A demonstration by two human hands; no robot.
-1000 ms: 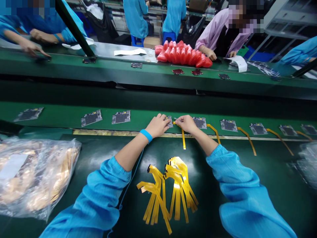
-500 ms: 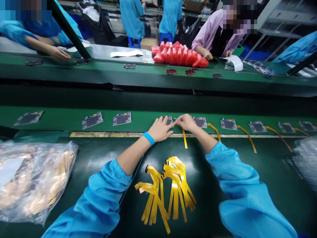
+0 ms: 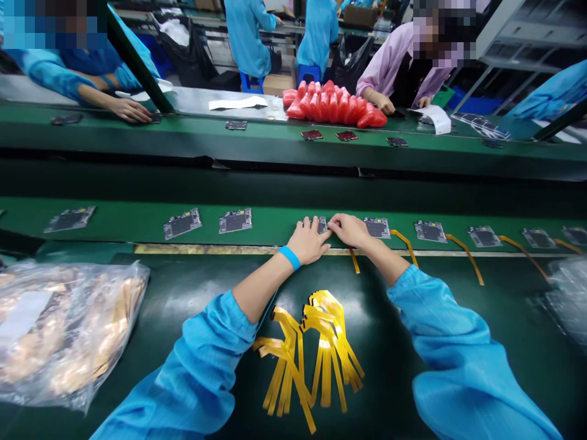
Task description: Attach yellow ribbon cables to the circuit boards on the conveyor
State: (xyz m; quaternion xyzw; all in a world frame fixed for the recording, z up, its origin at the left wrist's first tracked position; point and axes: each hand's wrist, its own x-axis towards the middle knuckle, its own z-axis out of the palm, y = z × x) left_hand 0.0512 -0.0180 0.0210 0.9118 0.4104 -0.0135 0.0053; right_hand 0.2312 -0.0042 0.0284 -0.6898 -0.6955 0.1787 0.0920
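Note:
My left hand (image 3: pixel 310 240) lies with spread fingers on a circuit board (image 3: pixel 321 223), covering most of it. At that board's right edge, my right hand (image 3: pixel 349 231) is closed in a pinch on the end of a yellow flex cable (image 3: pixel 355 261). The pinched end is hidden behind my fingers, and the cable's tail hangs over the belt's near edge. Just right of my hand lies another circuit board (image 3: pixel 377 228) with a flex cable (image 3: pixel 405 242) at its right side. Nearer to me, a fanned pile of loose yellow flex cables (image 3: pixel 325 342) rests on the dark green table.
Several boards, such as one circuit board (image 3: pixel 235 220), lie along the green belt (image 3: pixel 128 211). A clear plastic bag (image 3: pixel 73 330) of cables is at left, another plastic bag (image 3: pixel 568 293) at right. Across the far line are red bundles (image 3: pixel 330 105) and co-workers, one in a pink sleeve (image 3: pixel 378 61).
The boards on my belt have shifted right in view, and both my hands have moved right with them. The fingers have drawn closer together at the board's edge. A co-worker's hand at upper left moved right onto a board.

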